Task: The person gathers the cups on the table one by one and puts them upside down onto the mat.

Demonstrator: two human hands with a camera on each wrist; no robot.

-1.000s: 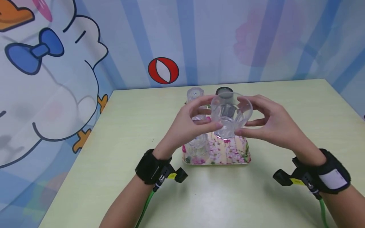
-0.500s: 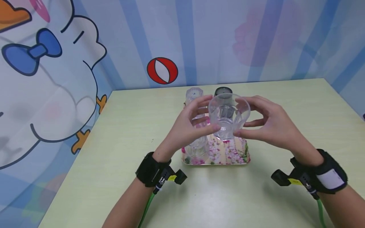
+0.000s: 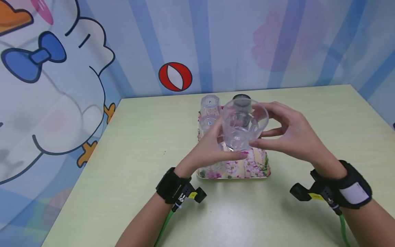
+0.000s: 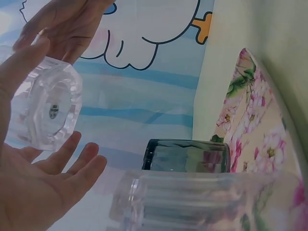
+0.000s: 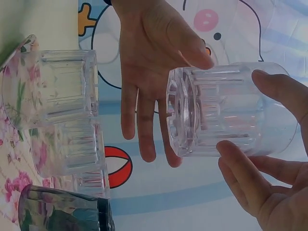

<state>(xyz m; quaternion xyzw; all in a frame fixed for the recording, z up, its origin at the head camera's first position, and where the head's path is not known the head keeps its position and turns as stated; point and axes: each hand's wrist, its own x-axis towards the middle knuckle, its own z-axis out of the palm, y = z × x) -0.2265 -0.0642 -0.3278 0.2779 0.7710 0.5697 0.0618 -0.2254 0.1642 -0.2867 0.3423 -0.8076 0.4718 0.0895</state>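
Observation:
A clear drinking glass (image 3: pixel 243 125) with a faceted base is held above the tray, its mouth up and tilted toward me. My right hand (image 3: pixel 288 132) grips its right side between thumb and fingers, plain in the right wrist view, where the glass (image 5: pixel 226 110) lies sideways. My left hand (image 3: pixel 208 147) is at its lower left, thumb out under the base. In the right wrist view the left hand's fingers (image 5: pixel 146 127) are straight; whether they touch the glass I cannot tell. Below is a flowered tray (image 3: pixel 253 168).
Upside-down clear glasses (image 3: pixel 210 104) stand along the tray's left side, partly hidden by my left hand. A dark grey glass (image 3: pixel 242 97) stands at the back right of the tray, seen partly through the held glass. The pale table (image 3: pixel 148 144) meets a printed wall behind.
My left hand has slid down and right from the side of the glass toward its base, its fingers loosening. The right hand and the glass have shifted slightly left.

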